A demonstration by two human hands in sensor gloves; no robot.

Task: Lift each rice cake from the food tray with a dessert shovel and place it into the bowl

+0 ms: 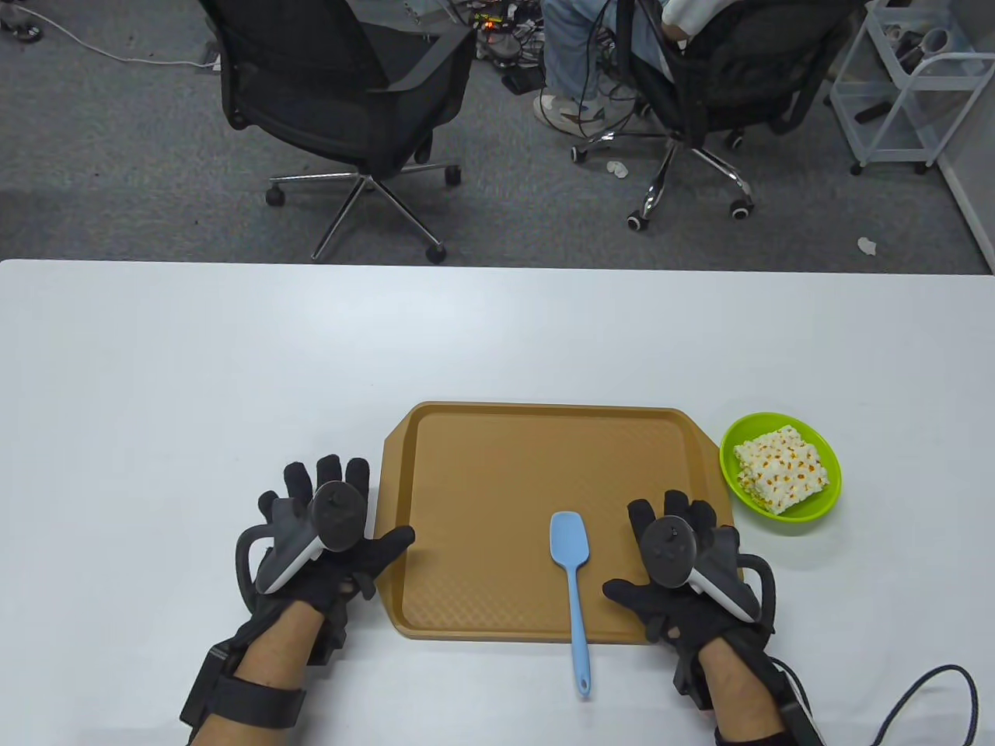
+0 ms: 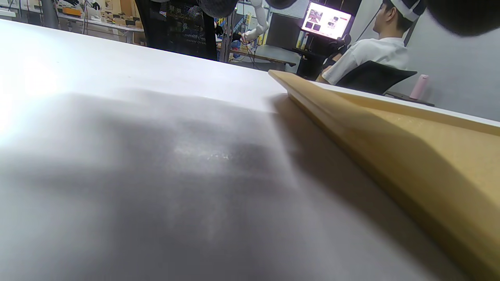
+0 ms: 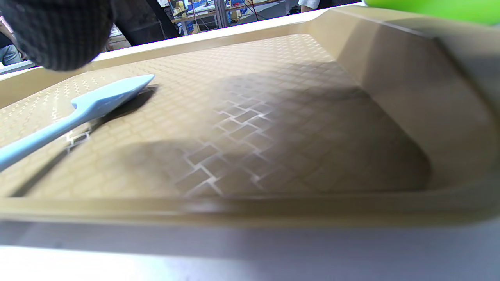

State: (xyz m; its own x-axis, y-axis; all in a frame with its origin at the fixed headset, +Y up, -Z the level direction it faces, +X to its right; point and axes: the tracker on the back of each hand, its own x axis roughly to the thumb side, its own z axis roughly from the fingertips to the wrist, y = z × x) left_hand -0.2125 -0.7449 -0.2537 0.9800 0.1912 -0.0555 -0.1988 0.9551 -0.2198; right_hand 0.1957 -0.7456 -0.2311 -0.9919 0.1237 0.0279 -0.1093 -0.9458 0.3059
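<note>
Rice cakes, pale squares flecked with orange [image 1: 780, 467], lie stacked in the round lime-green bowl [image 1: 732, 449] on the white desk [image 1: 194, 373], just right of the tan plastic food tray [image 1: 482, 482], which holds none. Light-blue silicone dessert shovel [image 1: 571, 571] lies blade away from the person, handle overhanging the near rim, nearest the right hand [image 1: 684, 571]. Both the right and the left hand [image 1: 326, 536] rest with fingers relaxed, holding nothing. The task appears complete.

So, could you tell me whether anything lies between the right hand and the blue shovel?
Nothing visible does. The right hand rests at the tray's right side, and only bare tray floor separates it from the dessert shovel.
</note>
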